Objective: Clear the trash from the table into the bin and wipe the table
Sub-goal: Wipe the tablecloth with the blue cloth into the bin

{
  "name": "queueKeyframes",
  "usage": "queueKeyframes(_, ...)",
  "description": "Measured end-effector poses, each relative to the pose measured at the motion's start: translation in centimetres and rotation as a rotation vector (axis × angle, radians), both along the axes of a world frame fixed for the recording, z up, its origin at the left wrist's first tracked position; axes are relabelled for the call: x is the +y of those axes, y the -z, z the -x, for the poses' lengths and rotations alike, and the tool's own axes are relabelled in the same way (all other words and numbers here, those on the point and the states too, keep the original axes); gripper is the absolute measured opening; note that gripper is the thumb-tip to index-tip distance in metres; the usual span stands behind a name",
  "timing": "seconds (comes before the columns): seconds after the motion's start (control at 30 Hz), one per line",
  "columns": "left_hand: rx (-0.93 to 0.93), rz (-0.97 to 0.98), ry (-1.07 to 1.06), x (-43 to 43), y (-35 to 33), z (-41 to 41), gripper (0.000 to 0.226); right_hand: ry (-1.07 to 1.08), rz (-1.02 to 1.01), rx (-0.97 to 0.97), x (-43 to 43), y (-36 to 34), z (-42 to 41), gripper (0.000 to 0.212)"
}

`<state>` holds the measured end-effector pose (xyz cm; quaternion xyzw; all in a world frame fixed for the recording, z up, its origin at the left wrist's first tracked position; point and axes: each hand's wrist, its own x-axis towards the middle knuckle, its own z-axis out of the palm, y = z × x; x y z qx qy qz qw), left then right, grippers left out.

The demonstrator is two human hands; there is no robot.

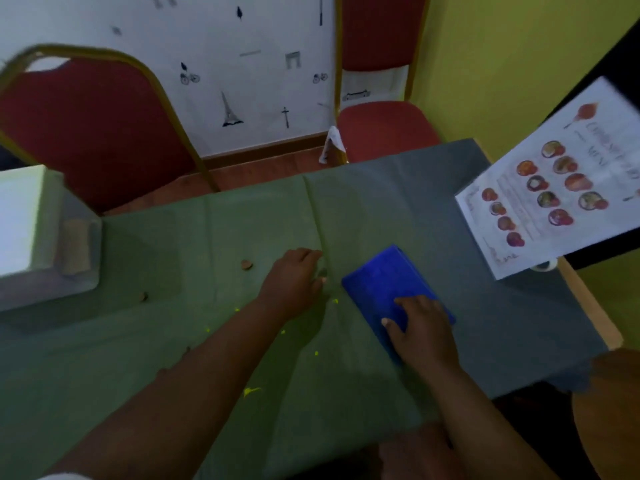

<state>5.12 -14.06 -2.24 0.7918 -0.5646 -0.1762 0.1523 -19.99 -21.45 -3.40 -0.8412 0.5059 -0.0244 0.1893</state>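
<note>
A folded blue cloth [381, 282] lies on the green-grey table cover [173, 341], right of centre. My right hand [420, 327] presses flat on the cloth's near end. My left hand [296, 278] rests on the cover just left of the cloth, fingers curled at a crease, and I cannot tell if it holds anything. A small brown scrap [246, 264] lies left of that hand, and another brown bit [144, 296] sits further left. Yellow specks [252, 391] dot the cover near my left forearm.
A white box [24, 223] stands on a pale tray [79, 271] at the table's left end. A printed menu sheet [554, 188] stands at the right end. Two red chairs [86, 133] [384, 129] stand behind the table. The table's wooden edge [588, 306] shows on the right.
</note>
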Motion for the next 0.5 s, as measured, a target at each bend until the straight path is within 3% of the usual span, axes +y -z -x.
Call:
queueKeyframes(0.13,-0.088,-0.012,-0.098,5.6,0.4,-3.4,0.053,-0.17,0.025,0.199,-0.5,1.5,-2.4,0.049)
queueKeyframes(0.3,-0.089,-0.057,-0.244,13.0,1.1,-7.4,0.049,-0.143,0.147,0.11,-0.9,3.6,-4.1,0.024)
queueKeyframes(0.5,-0.055,-0.031,-0.411,18.8,1.7,-10.5,0.045,0.035,0.116,-0.09,-4.4,3.7,-9.9,0.02)
